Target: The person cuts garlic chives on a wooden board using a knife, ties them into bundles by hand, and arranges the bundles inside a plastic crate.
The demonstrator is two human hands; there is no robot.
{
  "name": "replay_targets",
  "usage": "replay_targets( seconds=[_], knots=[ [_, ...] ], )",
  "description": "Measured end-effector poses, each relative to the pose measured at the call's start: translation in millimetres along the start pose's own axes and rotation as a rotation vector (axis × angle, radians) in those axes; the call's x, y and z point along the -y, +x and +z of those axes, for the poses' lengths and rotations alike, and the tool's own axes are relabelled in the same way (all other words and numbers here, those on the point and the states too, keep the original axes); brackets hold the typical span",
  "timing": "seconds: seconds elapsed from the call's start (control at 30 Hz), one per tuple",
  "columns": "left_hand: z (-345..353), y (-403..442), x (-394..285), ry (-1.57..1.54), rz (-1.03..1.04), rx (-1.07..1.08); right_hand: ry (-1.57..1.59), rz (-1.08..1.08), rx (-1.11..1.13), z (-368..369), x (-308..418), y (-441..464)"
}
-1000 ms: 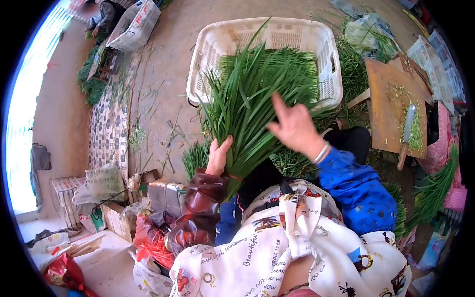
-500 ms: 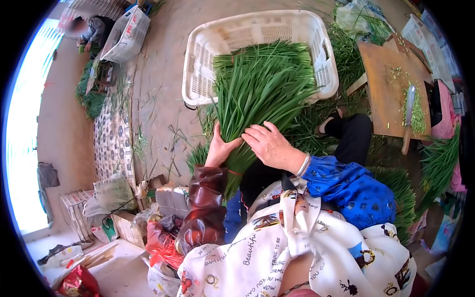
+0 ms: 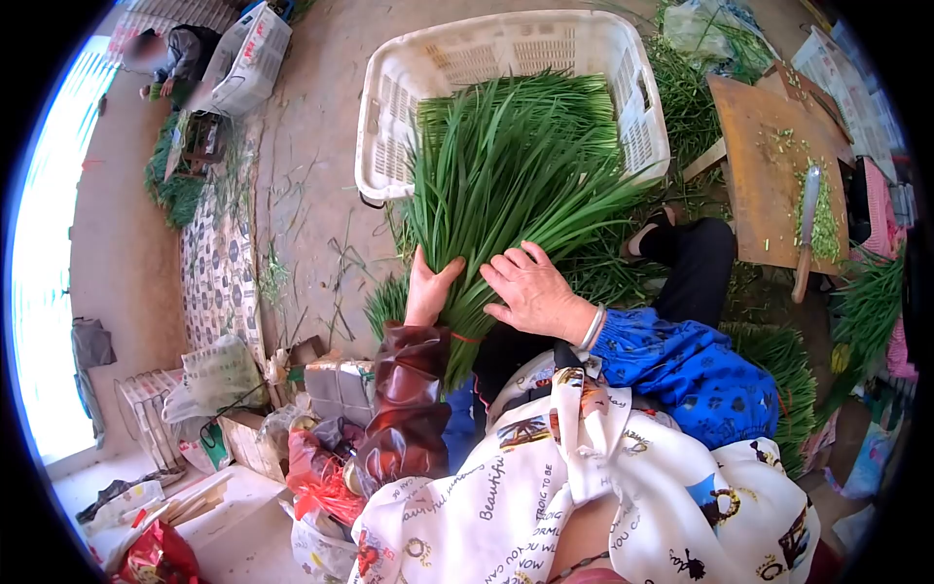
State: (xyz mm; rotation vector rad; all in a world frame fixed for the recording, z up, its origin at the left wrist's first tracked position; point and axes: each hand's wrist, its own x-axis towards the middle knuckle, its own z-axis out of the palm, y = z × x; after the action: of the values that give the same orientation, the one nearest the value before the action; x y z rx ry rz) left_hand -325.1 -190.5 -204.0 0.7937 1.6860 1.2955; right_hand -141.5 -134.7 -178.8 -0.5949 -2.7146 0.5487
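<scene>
A thick bunch of long green chives [image 3: 477, 214] lies across my lap side, its leafy tops fanning over the basket's near rim. A red band [image 3: 465, 338] circles the bunch near its lower end. My left hand [image 3: 430, 290] is closed around the bunch's left side, thumb across the stems. On the right side rests my right hand [image 3: 540, 297], fingers slightly bent and apart, thumb separate, fingertips touching the leaves. Beyond lies a white plastic basket [image 3: 377, 146] holding more chives [image 3: 574, 102].
To the right, a knife [image 3: 807, 219] lies on a wooden board [image 3: 754, 185] with chopped green bits. Loose chives [image 3: 686, 107] cover the floor beside the basket. Bags and boxes [image 3: 336, 384] sit at the lower left. Another person [image 3: 185, 58] is at the upper left beside a white crate [image 3: 248, 68].
My right hand has drawn slightly away from my left, its thumb now showing apart from the fingers. The leaves have spread wider, more of them leaning right.
</scene>
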Motion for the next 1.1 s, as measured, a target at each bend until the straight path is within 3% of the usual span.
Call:
replay_targets(
  seconds=[0.17, 0.23, 0.37, 0.43, 0.6, 0.67, 0.77, 0.87, 0.9, 1.03, 1.1],
  knots=[
    [3.5, -3.5, -11.1, 0.062, -0.097, 0.094, 0.012, -0.01, -0.015, -2.8, -2.2, 2.9],
    [3.1, -3.6, -12.0, 0.081, -0.036, 0.216, -0.022, -0.011, -0.047, 0.6, -2.3, 3.6],
    [2.2, -2.2, -13.9, 0.216, 0.054, 0.227, -0.017, -0.019, -0.021, -0.4, -3.8, 5.9],
    [3.5, 1.8, -5.4, 0.211, 0.138, 0.164, 0.007, -0.035, -0.016, -1.3, -5.1, 6.0],
    [2.9, -1.6, -3.7, 0.371, 0.101, 0.023, 0.028, -0.045, -0.031, -1.6, -3.8, -0.6],
    [2.0, -1.8, -1.7, 0.374, 0.109, -0.003, -0.01, -0.111, -0.146, -5.4, -2.8, -1.3],
    [2.6, -0.5, -0.2, 0.313, 0.156, -0.018, 0.099, -0.103, -0.104, -2.9, -5.2, -2.7],
    [3.8, -4.0, -1.2, 0.296, 0.105, -0.02, 0.175, -0.042, -0.128, -0.3, -8.5, -5.1],
    [4.0, -6.2, -6.5, 0.339, 0.091, -0.023, 0.225, -0.034, -0.234, 4.0, -10.3, -3.9],
    [6.0, -5.4, -6.1, 0.454, 0.103, -0.068, 0.61, 0.371, -0.179, 8.1, -20.1, 5.4],
    [8.2, -4.8, -9.1, 0.452, 0.115, -0.059, 0.663, 0.418, -0.201, 4.2, -22.4, 8.7]
  ],
)
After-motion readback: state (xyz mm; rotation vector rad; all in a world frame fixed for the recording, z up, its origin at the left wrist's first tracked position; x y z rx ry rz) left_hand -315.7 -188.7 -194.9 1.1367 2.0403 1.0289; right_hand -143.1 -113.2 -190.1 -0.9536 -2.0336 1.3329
